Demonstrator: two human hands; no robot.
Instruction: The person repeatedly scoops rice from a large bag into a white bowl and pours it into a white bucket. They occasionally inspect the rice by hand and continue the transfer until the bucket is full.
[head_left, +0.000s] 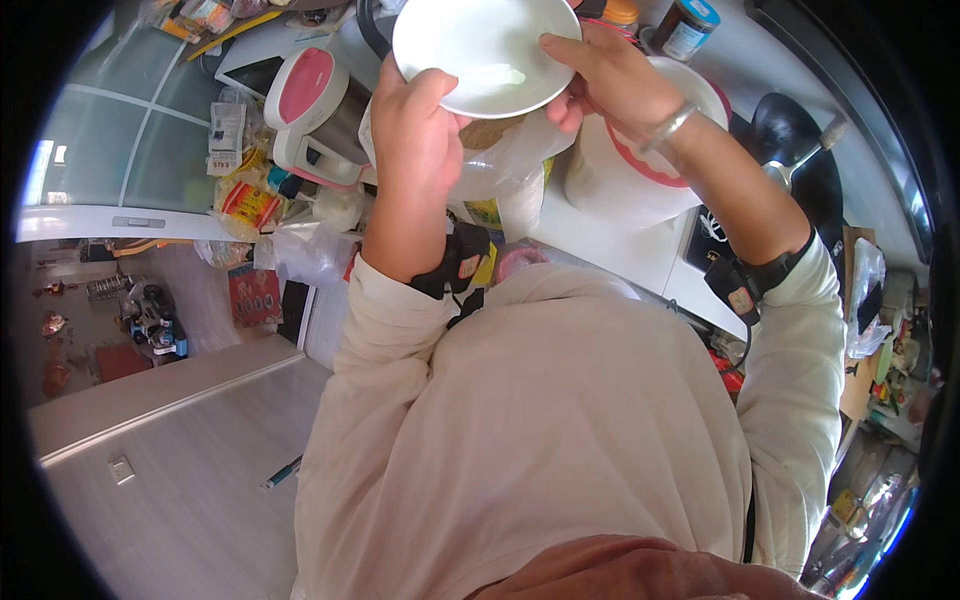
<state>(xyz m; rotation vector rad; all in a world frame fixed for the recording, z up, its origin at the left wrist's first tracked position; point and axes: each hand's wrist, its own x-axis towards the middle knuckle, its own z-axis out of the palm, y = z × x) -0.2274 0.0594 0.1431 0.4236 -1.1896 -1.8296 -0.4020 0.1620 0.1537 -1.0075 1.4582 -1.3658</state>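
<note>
A shallow white dish (487, 56) is held up at the top of the view, its inner side facing me. My left hand (420, 131) grips its left rim, with the thumb over the edge. On the right rim, my right hand (611, 79) holds it too, thumb on the inside and fingers behind. Below the dish, a clear plastic bag (514, 161) with brownish contents is partly hidden by the dish and hands. A white bucket with a pink-red rim (622, 180) stands beneath my right wrist.
On the left stands a pink-and-white appliance with a handle (319, 116), beside packaged food (251, 202). A black wok (787, 124) with a metal utensil (795, 161) lies right of the bucket. A dark jar (682, 30) stands at the back. White countertop (630, 244) shows before me.
</note>
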